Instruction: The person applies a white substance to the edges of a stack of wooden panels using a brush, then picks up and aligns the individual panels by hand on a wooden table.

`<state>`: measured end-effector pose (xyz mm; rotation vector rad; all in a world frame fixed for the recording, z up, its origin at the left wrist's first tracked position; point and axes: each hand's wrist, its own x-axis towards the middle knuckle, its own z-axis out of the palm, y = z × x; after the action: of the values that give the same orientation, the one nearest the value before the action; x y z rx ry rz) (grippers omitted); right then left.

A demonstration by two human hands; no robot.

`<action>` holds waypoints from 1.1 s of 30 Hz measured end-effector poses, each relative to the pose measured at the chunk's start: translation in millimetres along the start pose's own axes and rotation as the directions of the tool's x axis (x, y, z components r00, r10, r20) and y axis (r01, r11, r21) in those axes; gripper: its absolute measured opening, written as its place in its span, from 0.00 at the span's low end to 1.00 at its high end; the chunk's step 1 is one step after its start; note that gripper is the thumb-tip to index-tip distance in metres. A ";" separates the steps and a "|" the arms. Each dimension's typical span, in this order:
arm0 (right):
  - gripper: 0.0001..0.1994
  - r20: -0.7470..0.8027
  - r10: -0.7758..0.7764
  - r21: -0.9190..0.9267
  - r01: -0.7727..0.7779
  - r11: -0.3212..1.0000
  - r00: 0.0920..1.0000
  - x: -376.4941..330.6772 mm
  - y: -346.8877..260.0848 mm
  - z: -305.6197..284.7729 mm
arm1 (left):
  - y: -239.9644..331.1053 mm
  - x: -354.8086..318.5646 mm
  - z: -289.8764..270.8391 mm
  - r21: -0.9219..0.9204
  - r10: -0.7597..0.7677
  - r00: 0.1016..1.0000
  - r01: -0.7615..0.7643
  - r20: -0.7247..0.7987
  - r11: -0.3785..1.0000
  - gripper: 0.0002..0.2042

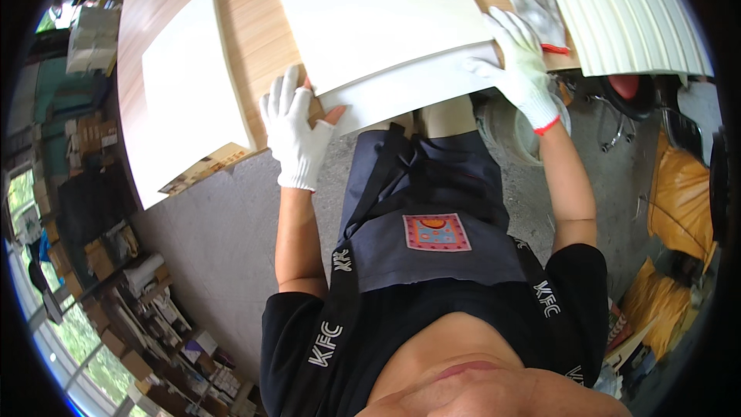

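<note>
Before me on the wood-grain table (255, 38) lies a large white sheet or stack of sheets (378, 11). A paler white strip (409, 85) runs along its near edge and reaches past the table's edge. My left hand (293, 127), in a white knit glove with bare thumb and index fingertips, is at the near left corner. Its fingers are apart and the thumb touches the strip. My right hand (515, 66), in a white glove with a red cuff, lies at the near right corner, fingers stretched out along the edge and thumb on the strip.
A spare grey-white glove (529, 0) lies beyond my right hand. White ribbed pieces (617, 11) are at the right, and another white stack (189, 81) at the left. Below the table's edge stands a translucent bucket (505, 135). Shelves with boxes (147, 309) line the left; yellow sacks (679, 201) are at right.
</note>
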<state>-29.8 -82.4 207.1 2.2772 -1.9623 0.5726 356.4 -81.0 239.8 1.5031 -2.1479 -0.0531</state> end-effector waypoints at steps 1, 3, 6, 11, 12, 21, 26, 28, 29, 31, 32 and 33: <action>0.44 0.015 0.014 0.004 -0.014 1.000 1.000 -0.9 0.3 1.4 | 0.9 0.2 -0.4 0.010 0.006 1.000 -0.006 0.001 1.000 0.26; 0.44 0.008 0.019 0.027 -0.020 0.999 1.000 -1.2 -0.9 0.7 | 1.3 0.8 -0.6 0.033 0.035 0.999 -0.035 0.008 0.999 0.26; 0.45 0.026 0.030 0.061 -0.031 0.998 0.999 -0.6 -3.0 -2.7 | 0.3 1.2 0.2 0.029 0.042 0.999 -0.043 0.018 0.999 0.26; 0.46 0.067 0.036 0.043 -0.039 0.998 0.997 2.0 -6.0 -7.1 | 0.1 1.1 0.8 0.055 0.076 0.997 -0.076 0.008 0.996 0.26; 0.46 0.071 0.032 0.036 -0.035 0.999 0.997 2.4 -6.4 -7.5 | 0.5 1.2 0.7 0.041 0.064 0.998 -0.064 0.011 0.997 0.26; 0.45 0.028 0.012 0.050 -0.013 0.999 1.000 2.0 -4.6 -6.0 | 1.5 3.6 -1.3 0.019 0.038 0.999 -0.038 0.030 0.999 0.24; 0.45 0.056 0.023 0.041 -0.026 0.999 0.998 3.2 -3.8 -5.7 | 0.1 1.7 -0.2 0.005 0.031 0.999 -0.031 0.038 1.000 0.23; 0.45 0.068 0.031 0.039 -0.033 0.999 0.997 3.8 -5.2 -6.9 | -0.9 0.6 1.1 0.023 0.012 0.999 -0.013 0.039 1.000 0.23; 0.46 0.064 0.030 0.036 -0.033 0.999 0.997 4.1 -6.1 -7.8 | -1.4 0.1 2.1 0.024 0.018 0.999 -0.019 0.032 1.000 0.23; 0.45 0.083 0.037 0.040 -0.040 0.998 0.996 4.6 -8.2 -9.7 | -2.5 -0.9 3.5 0.030 0.023 0.999 -0.023 0.029 0.999 0.24; 0.44 0.077 0.033 0.046 -0.037 0.998 0.996 4.8 -9.1 -10.6 | -2.8 -1.4 4.2 0.036 0.021 0.999 -0.022 0.031 0.999 0.24; 0.44 0.089 0.039 0.044 -0.043 0.998 0.995 4.9 -9.9 -11.5 | -3.1 -1.8 4.7 0.041 0.019 0.999 -0.021 0.034 0.999 0.24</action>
<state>-22.3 -81.8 221.2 2.3331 -2.0607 0.5350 357.6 -81.8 234.1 1.5138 -2.2029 -0.0269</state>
